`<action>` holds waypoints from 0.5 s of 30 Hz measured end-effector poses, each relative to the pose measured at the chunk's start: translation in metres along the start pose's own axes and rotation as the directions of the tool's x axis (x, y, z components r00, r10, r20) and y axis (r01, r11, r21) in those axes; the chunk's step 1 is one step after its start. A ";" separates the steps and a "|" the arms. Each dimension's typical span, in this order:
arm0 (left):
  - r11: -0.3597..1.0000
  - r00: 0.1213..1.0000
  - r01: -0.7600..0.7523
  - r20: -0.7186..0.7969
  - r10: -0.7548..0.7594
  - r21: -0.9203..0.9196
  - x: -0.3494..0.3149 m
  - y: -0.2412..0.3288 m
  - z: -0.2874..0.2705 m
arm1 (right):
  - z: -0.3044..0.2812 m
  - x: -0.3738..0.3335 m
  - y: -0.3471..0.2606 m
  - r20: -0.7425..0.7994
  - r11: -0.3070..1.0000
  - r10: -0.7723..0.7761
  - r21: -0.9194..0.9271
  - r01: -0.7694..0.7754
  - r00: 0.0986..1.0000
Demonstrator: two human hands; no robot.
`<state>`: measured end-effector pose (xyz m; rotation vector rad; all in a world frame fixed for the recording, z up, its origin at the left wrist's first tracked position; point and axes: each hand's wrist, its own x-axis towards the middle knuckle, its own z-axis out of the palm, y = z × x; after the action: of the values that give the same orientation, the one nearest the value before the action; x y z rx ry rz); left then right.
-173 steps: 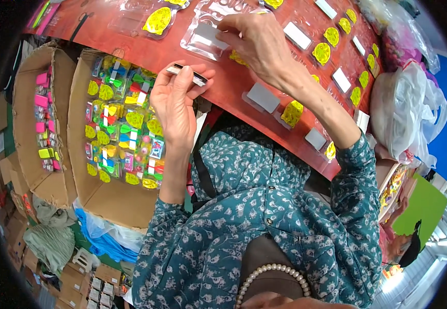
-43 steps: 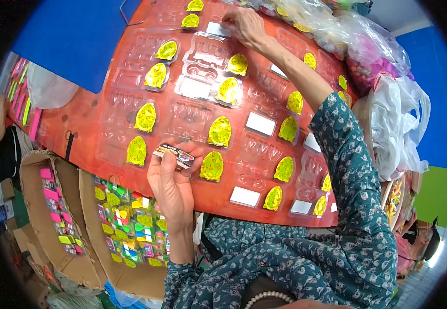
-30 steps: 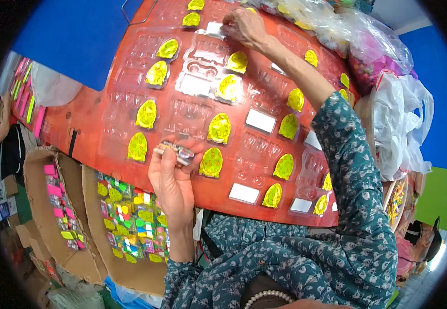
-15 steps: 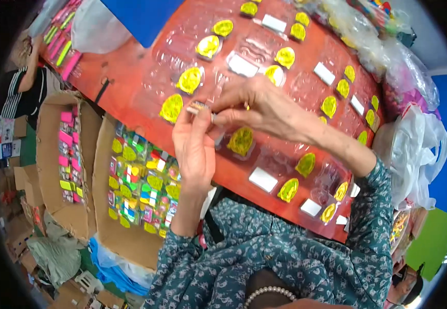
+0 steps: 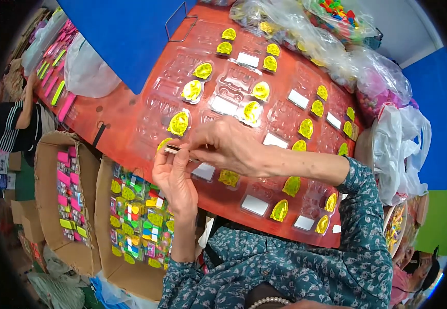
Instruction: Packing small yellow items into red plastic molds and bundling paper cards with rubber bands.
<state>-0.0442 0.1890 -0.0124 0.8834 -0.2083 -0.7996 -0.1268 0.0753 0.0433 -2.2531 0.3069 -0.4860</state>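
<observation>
Here the left hand (image 5: 174,177) pinches a thin stack of small cards (image 5: 174,150) just above the red bench (image 5: 130,110), and the right hand (image 5: 228,149) nips its end with its fingertips. Pulled carelessly, several cards could probably slide out together and drop into the cardboard box (image 5: 130,226) below.

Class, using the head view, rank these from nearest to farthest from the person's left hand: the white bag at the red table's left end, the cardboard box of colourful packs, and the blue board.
From the left hand:
1. Cardboard box, just below-left of it.
2. White bag, up-left, on the red table.
3. Blue board, at the top, beyond the table.
</observation>
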 end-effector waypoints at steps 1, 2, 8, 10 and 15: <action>1.000 1.000 -0.002 0.026 0.003 -0.023 0.003 0.001 -0.003 | -0.001 0.004 0.003 0.008 0.992 0.025 0.127 -0.026 1.000; 1.000 1.000 0.005 0.027 -0.004 -0.024 0.004 0.002 -0.002 | -0.014 0.009 0.000 0.222 0.974 0.151 0.132 -0.183 0.963; 0.996 0.996 0.086 0.006 -0.086 -0.012 0.014 0.008 -0.022 | -0.019 0.044 0.041 0.128 0.982 0.114 0.136 -0.131 0.985; 0.995 0.996 0.088 -0.027 -0.089 -0.036 0.016 0.010 -0.024 | -0.037 0.065 0.074 -0.017 0.988 0.106 0.112 -0.104 0.994; 0.998 0.996 0.065 -0.058 -0.064 0.015 0.018 0.022 -0.029 | -0.117 0.100 0.131 -0.367 0.945 0.308 0.014 -0.326 0.878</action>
<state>-0.0067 0.2021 -0.0168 0.9314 -0.1367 -0.8321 -0.0968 -0.1248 0.0406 -2.0911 0.8745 -0.7251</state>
